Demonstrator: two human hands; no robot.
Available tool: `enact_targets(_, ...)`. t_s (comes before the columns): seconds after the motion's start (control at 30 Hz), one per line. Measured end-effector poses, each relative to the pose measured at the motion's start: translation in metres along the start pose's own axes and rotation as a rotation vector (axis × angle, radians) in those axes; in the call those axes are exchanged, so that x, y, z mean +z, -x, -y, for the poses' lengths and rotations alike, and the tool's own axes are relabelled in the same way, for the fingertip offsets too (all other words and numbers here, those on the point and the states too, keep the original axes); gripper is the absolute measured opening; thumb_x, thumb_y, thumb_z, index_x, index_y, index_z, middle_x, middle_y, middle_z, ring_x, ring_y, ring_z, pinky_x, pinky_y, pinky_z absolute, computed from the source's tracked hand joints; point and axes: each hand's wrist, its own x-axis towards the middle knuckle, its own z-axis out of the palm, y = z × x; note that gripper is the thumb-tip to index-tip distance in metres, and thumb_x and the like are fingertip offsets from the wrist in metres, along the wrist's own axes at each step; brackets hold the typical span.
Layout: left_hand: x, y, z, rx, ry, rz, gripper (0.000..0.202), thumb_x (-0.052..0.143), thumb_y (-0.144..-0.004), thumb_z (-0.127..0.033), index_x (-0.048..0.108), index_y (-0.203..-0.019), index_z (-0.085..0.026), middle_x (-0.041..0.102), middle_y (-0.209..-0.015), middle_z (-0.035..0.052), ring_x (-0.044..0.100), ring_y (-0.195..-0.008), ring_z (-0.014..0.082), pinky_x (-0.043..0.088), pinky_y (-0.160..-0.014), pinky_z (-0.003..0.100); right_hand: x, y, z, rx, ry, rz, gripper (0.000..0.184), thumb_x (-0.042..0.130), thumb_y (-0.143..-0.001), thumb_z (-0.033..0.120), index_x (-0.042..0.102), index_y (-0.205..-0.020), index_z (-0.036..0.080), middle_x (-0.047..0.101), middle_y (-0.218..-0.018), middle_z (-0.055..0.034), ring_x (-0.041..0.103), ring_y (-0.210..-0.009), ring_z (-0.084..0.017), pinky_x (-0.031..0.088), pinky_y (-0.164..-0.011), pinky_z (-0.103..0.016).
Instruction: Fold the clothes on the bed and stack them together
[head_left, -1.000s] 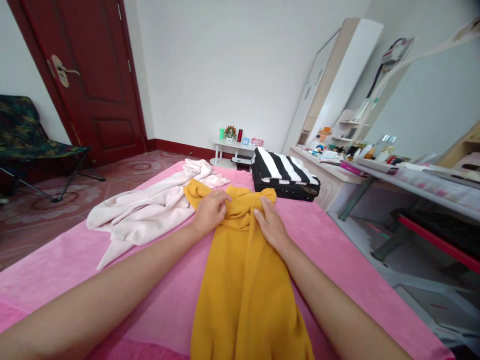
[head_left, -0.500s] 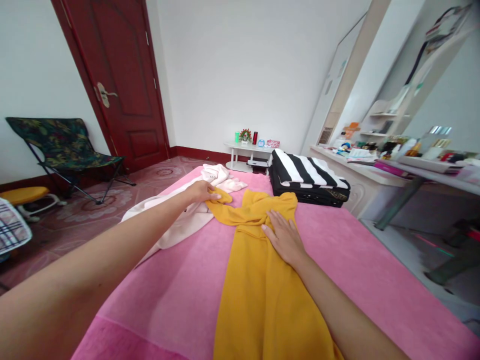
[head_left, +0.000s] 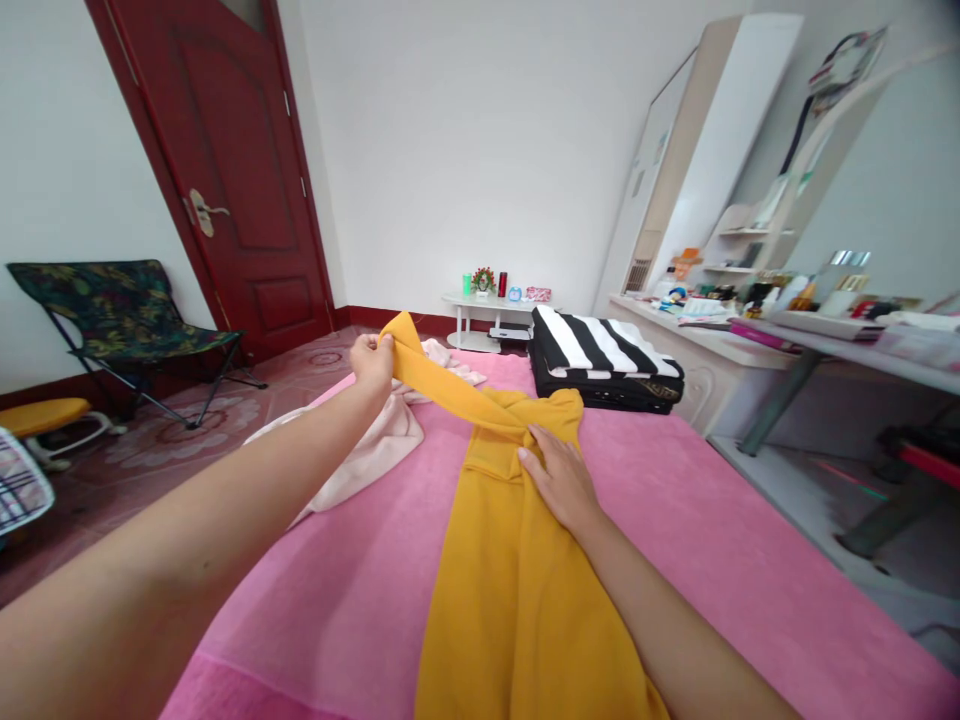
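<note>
A mustard-yellow garment (head_left: 510, 590) lies lengthwise down the pink bed cover (head_left: 360, 590). My left hand (head_left: 373, 360) is closed on the end of one yellow sleeve and holds it lifted above the bed, stretched out to the left. My right hand (head_left: 559, 478) lies flat with fingers out, pressing on the garment near where the sleeve joins the body. A pale pink garment (head_left: 375, 450) lies crumpled on the bed just under and left of the raised sleeve.
A folded black-and-white striped stack (head_left: 604, 360) sits at the far end of the bed. A small white table (head_left: 487, 305) with small items stands beyond. A dresser (head_left: 705, 340) with clutter runs along the right. A folding chair (head_left: 127, 310) and red door (head_left: 225, 170) are at left.
My left hand has gripped the yellow sleeve end and lifted it up off the pale pink garment, pulling it taut. My right hand stays pressed on the garment.
</note>
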Motion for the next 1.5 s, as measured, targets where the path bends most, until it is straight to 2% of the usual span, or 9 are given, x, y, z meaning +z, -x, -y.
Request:
enact_targets(0.1,0.007,0.01,-0.021,0.107,0.062,0.002,0.013,0.05,-0.08,-0.031,0.048,-0.077,-0.018,0.057,-0.078,0.0004,0.057,-0.074,0.014,0.046,-0.069,0.024,-0.001,0.0,-0.002,0.018,-0.13,-0.039,0.05,0.036,-0.092,0.046,0.048,-0.132,0.018,0.05,-0.137,-0.01,0.043,-0.128,-0.024,0.025,-0.11,-0.045)
enact_targets(0.2,0.011,0.033,-0.062,0.455,0.169,0.125,0.01,0.054,-0.08,-0.028,0.053,-0.081,-0.017,0.06,-0.092,0.0036,0.058,-0.093,0.0168,0.045,-0.086,0.029,-0.002,-0.001,-0.007,0.095,-0.404,-0.15,0.052,0.036,-0.091,0.05,0.051,-0.128,0.017,0.053,-0.133,-0.0111,0.047,-0.124,-0.023,0.032,-0.107,-0.04)
enact_targets(0.3,0.007,0.076,-0.106,0.838,0.249,0.447,0.016,0.061,-0.079,-0.027,0.059,-0.091,-0.018,0.052,-0.125,0.0073,0.047,-0.119,0.0213,0.037,-0.102,0.035,-0.007,-0.001,-0.01,0.162,-0.751,-0.28,0.053,0.037,-0.091,0.054,0.049,-0.127,0.017,0.052,-0.134,-0.0115,0.052,-0.119,-0.022,0.038,-0.103,-0.038)
enact_targets(0.4,-0.001,0.126,-0.127,0.916,0.306,0.809,0.034,0.063,-0.08,-0.034,0.059,-0.111,-0.022,0.037,-0.143,0.0079,0.039,-0.129,0.0244,0.041,-0.099,0.037,-0.015,-0.001,-0.009,0.2,-1.049,-0.312,0.055,0.041,-0.088,0.056,0.041,-0.132,0.023,0.047,-0.139,-0.0103,0.056,-0.115,-0.02,0.046,-0.095,-0.036)
enact_targets(0.63,0.02,0.148,-0.05,0.544,0.263,0.71,0.03,0.049,-0.086,-0.021,0.058,-0.114,-0.02,0.055,-0.124,0.0099,0.052,-0.116,0.0213,0.05,-0.089,0.036,-0.022,-0.007,-0.008,0.425,-1.459,-0.359,0.04,0.072,-0.071,0.039,0.056,-0.104,0.023,0.067,-0.109,-0.0032,0.067,-0.09,-0.016,0.056,-0.076,-0.031)
enact_targets(0.8,0.032,0.128,-0.005,0.618,0.034,0.877,0.033,0.065,-0.076,-0.027,0.063,-0.108,-0.02,0.06,-0.119,0.0084,0.053,-0.115,0.0232,0.043,-0.099,0.04,-0.023,-0.01,-0.012,0.537,-1.445,-0.447,0.036,0.075,-0.062,0.022,0.059,-0.094,0.02,0.071,-0.088,-0.0003,0.068,-0.076,-0.015,0.057,-0.066,-0.027)
enact_targets(1.03,0.013,0.13,-0.009,0.746,0.028,0.636,0.027,0.063,-0.079,-0.029,0.064,-0.105,-0.022,0.057,-0.12,0.0069,0.049,-0.119,0.0228,0.038,-0.104,0.04,-0.073,-0.023,-0.042,0.587,-1.194,-0.702,0.026,0.065,-0.065,0.018,0.059,-0.09,0.018,0.065,-0.068,0.0029,0.061,-0.051,-0.01,0.054,-0.05,-0.022)
enact_targets(1.23,0.01,0.154,-0.019,0.855,-0.021,0.802,0.013,0.057,-0.084,-0.027,0.068,-0.082,-0.022,0.064,-0.095,0.0039,0.058,-0.095,0.0192,0.046,-0.089,0.034,-0.109,-0.025,-0.093,0.618,-0.814,-0.921,0.029,0.062,-0.066,0.018,0.061,-0.095,0.012,0.061,-0.068,-0.0008,0.058,-0.049,-0.012,0.052,-0.048,-0.026)
enact_targets(1.5,0.043,0.156,-0.017,0.632,-0.023,0.925,0.037,0.067,-0.069,-0.02,0.065,-0.106,-0.019,0.062,-0.111,0.0069,0.053,-0.107,0.0251,0.038,-0.098,0.037,-0.129,-0.027,-0.082,0.55,-1.163,-1.224,0.018,0.049,-0.066,0.007,0.053,-0.08,0.017,0.057,-0.061,0.0046,0.058,-0.049,-0.011,0.051,-0.047,-0.023)
